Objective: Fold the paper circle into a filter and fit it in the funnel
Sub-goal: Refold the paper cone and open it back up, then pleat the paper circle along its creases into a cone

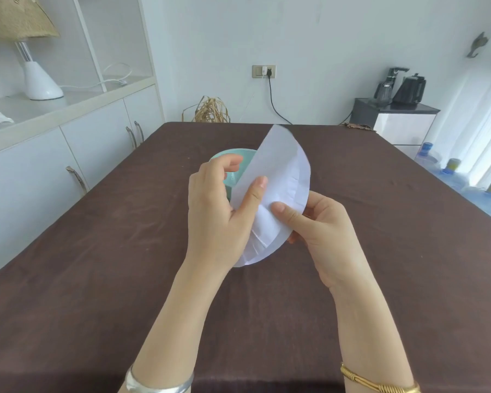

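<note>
The white paper circle (281,177) is folded in half into a half-moon and held up over the table, its straight fold on the left. My left hand (219,211) pinches its lower left part, thumb on the front. My right hand (321,231) pinches it from the right, thumb on the front and fingers behind. A pale green funnel (233,157) stands on the brown tablecloth just behind my left hand, mostly hidden by that hand and the paper.
The table (97,265) under the brown cloth fills the view. White cabinets (68,154) with a lamp run along the left. A side cabinet with kettles (394,114) and several water bottles (451,177) stand at the right.
</note>
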### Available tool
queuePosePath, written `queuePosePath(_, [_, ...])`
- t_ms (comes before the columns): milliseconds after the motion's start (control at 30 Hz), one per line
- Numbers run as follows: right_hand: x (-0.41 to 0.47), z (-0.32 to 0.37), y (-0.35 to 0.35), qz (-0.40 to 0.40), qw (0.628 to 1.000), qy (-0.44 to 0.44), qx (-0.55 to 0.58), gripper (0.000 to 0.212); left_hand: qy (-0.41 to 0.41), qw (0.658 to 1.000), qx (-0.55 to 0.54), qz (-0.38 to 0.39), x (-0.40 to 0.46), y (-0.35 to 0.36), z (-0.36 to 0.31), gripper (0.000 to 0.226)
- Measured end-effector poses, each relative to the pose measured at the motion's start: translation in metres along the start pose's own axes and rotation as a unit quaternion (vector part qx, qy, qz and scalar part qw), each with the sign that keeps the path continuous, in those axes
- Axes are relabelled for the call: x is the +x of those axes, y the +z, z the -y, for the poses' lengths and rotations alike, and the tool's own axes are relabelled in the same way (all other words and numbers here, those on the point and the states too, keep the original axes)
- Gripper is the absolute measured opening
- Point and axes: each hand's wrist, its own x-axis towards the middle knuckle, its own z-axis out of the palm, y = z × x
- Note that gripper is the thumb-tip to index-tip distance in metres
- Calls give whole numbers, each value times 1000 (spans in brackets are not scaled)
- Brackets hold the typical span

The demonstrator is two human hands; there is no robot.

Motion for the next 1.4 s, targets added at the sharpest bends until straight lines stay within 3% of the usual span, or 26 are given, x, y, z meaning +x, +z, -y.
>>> queuePosePath(100, [-3, 3, 3, 7, 999, -38, 30, 24, 5, 999, -27, 40, -8, -5, -12, 52])
queuePosePath(233, [-5, 7, 11, 13, 995, -93, -17, 14, -66, 996, -63, 18, -9, -8, -27, 42])
queuePosePath(367, [-4, 9, 17, 51, 991, -123, -32, 9, -83, 995, -54, -5, -6, -8, -30, 34])
queuePosePath(467, [-2, 7, 17, 43, 992, -118, -5, 11, -107, 990, -92, -10, -3, -8, -26, 15])
queuePosePath(667, [0, 5, 5, -2, 994, -96, 53, 12, -154, 977, -143, -41, 4, -14, -10, 24])
queuePosePath(767, [1, 5, -1, -14, 994, -86, 59, 14, -158, 979, -121, -55, 8, -16, -2, 38])
queuePosePath(1133, [5, 0, -19, -103, 992, -62, -35, 14, -67, 990, 61, -106, 12, -23, 19, 36])
queuePosePath(1300, [11, -7, -23, -182, 978, -34, -91, 12, -79, 987, 123, -66, 12, -24, 27, 46])
queuePosePath(1400, [14, -13, -24, -234, 960, -30, -151, 15, -131, 989, 67, -31, 11, -24, 32, 46])
